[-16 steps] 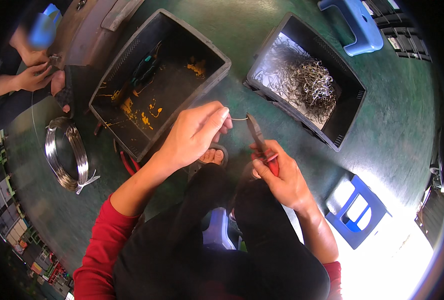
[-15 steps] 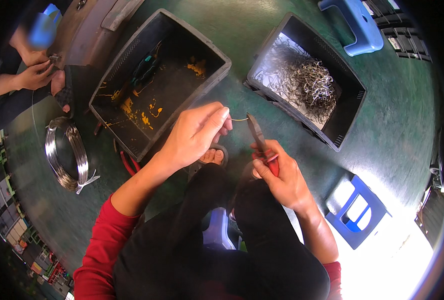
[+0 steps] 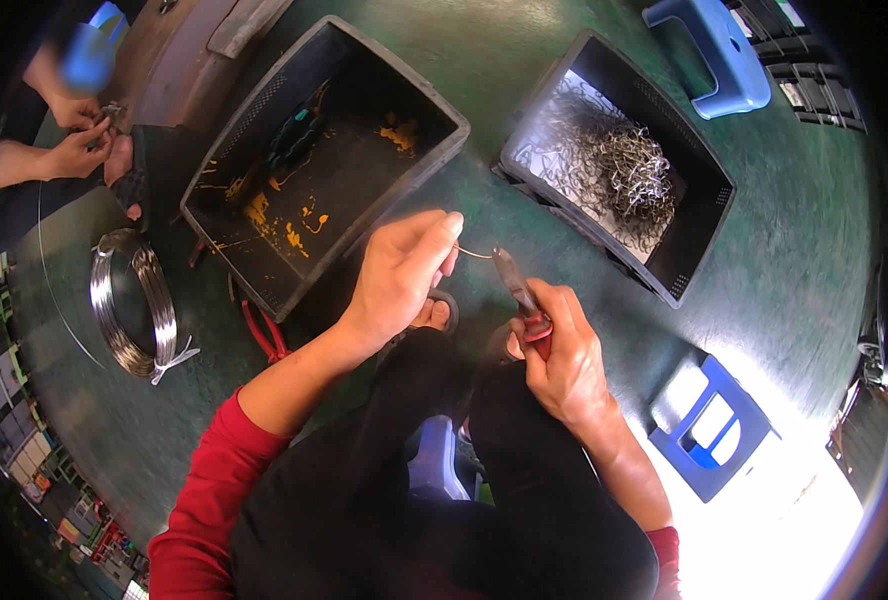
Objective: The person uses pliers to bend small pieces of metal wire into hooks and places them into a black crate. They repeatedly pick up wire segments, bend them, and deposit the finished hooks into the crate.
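A person in red sleeves and dark trousers, seen from above, sits over a green floor (image 3: 484,175). The left hand (image 3: 404,270) pinches a short, thin, slightly curved wire (image 3: 475,253) between thumb and fingers. The right hand (image 3: 570,355) is wrapped around the red handles of a pair of pliers (image 3: 515,283), whose nose points up and left to the wire's free end. The wire spans the small gap between the two, above the floor and in front of the knees; whether the pliers bite it or only touch it is too small to tell.

Ahead on the left is a black crate (image 3: 349,190) with yellow stains; ahead on the right, another black crate (image 3: 710,240) holds a tangled heap of bent wire pieces (image 3: 634,175). A shiny wire coil (image 3: 160,290) lies at far left, near a co-worker's hands (image 3: 79,150).

The likeliest trouble is a slip: with only the wire's tip at the pliers, a loose squeeze could let it spring free or drop. If the pinch rolled, the wire could twist askew, and a sudden slip might jab the left fingertips.
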A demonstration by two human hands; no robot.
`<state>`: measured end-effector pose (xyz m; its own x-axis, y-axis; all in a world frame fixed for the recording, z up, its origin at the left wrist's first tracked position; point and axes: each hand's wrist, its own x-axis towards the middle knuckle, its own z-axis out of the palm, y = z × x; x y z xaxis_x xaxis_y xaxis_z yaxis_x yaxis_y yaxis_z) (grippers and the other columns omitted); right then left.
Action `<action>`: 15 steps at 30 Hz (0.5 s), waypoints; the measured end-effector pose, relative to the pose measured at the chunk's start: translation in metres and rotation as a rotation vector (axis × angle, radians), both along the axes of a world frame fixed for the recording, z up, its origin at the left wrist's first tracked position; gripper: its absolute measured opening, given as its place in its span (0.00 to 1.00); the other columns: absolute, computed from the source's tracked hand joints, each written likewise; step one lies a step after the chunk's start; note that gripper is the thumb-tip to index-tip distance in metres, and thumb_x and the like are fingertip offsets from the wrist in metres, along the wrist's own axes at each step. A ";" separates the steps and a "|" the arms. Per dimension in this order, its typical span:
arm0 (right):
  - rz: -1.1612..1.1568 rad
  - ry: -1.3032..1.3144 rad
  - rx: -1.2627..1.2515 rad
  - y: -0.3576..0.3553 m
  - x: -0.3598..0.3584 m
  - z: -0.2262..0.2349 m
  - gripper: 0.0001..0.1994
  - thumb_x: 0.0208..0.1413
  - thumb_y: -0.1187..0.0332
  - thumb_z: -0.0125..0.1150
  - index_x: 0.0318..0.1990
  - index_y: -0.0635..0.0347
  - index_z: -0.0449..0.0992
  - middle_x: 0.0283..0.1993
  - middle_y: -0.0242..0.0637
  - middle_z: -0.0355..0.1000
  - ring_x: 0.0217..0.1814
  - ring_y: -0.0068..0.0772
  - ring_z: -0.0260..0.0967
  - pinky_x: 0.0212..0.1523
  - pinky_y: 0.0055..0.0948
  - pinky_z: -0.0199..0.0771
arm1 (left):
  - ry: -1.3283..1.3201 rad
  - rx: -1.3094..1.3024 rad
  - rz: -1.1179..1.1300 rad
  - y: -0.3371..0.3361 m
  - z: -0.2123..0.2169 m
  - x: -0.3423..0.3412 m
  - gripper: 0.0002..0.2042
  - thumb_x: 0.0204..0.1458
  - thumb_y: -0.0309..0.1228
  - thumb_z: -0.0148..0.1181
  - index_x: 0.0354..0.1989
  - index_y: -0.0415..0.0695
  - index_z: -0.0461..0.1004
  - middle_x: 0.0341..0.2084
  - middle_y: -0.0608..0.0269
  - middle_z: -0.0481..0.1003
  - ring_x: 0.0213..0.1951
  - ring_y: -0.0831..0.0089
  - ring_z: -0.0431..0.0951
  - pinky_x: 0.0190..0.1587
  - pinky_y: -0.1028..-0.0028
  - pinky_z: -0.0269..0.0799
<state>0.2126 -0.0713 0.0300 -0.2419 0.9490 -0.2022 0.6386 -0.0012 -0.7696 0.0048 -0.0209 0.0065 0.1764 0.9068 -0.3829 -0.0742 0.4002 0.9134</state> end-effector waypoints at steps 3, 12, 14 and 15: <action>0.031 -0.073 0.072 0.000 0.002 -0.001 0.26 0.41 0.82 0.63 0.52 0.59 0.69 0.41 0.44 0.69 0.42 0.51 0.71 0.42 0.43 0.73 | -0.048 -0.042 -0.007 0.000 -0.001 -0.001 0.20 0.64 0.39 0.50 0.19 0.43 0.66 0.17 0.75 0.62 0.22 0.86 0.58 0.25 0.79 0.53; 0.019 0.110 -0.132 0.003 0.006 -0.004 0.21 0.50 0.78 0.64 0.53 0.60 0.69 0.41 0.46 0.69 0.40 0.48 0.74 0.40 0.42 0.75 | -0.144 -0.059 -0.109 0.004 -0.007 -0.010 0.17 0.66 0.42 0.48 0.29 0.42 0.71 0.23 0.71 0.68 0.26 0.84 0.64 0.30 0.79 0.61; -0.006 0.087 -0.074 0.002 0.003 -0.005 0.20 0.53 0.77 0.63 0.53 0.61 0.68 0.41 0.46 0.69 0.40 0.47 0.75 0.39 0.41 0.76 | -0.218 -0.117 -0.070 0.000 -0.009 -0.004 0.17 0.66 0.43 0.48 0.38 0.40 0.75 0.29 0.67 0.73 0.30 0.82 0.69 0.35 0.79 0.66; -0.014 0.070 -0.035 0.002 0.002 -0.006 0.19 0.54 0.76 0.63 0.54 0.61 0.68 0.41 0.46 0.69 0.39 0.47 0.76 0.38 0.41 0.76 | -0.268 -0.114 -0.012 -0.004 -0.009 0.001 0.17 0.66 0.43 0.48 0.43 0.40 0.74 0.33 0.65 0.74 0.32 0.80 0.71 0.38 0.78 0.67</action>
<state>0.2144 -0.0688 0.0241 -0.2438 0.9449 -0.2183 0.5830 -0.0372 -0.8116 0.0057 -0.0246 -0.0028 0.2953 0.8578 -0.4207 -0.3012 0.5014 0.8111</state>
